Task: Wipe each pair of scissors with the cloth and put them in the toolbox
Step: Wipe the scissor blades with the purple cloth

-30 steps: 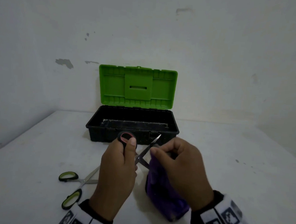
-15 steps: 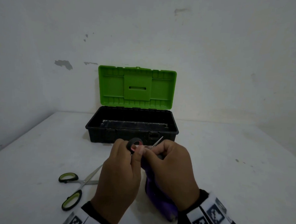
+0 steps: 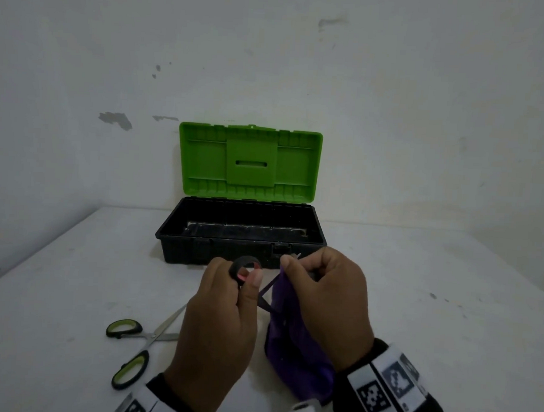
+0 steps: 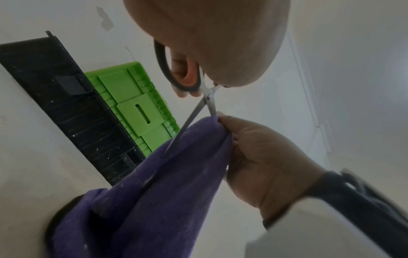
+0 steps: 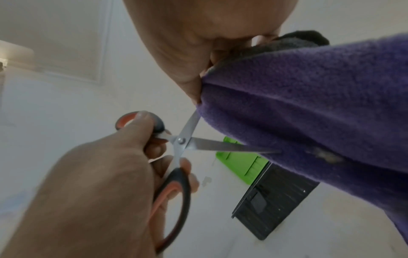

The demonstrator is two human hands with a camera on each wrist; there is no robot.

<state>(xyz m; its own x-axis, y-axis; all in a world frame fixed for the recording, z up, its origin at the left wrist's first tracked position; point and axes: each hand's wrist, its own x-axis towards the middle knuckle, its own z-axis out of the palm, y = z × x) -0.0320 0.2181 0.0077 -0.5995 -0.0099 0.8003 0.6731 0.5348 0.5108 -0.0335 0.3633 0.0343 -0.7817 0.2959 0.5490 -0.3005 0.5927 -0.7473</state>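
My left hand grips the handles of the black-and-orange scissors, thumb through the upper loop. Their blades are spread apart. My right hand pinches the purple cloth round the upper blade near its tip; the other blade runs down against the hanging cloth. Just behind both hands stands the open toolbox, black with a raised green lid, nothing visible inside. A second pair, the green-handled scissors, lies open on the table to the left of my left wrist.
The white table meets a white wall right behind the toolbox. Its left edge runs diagonally at the left. A few dark specks mark the table at the right.
My right hand slid the cloth along the blade in to the pivot, touching the left hand, then back out toward the tip. The green-handled scissors and toolbox stayed put.
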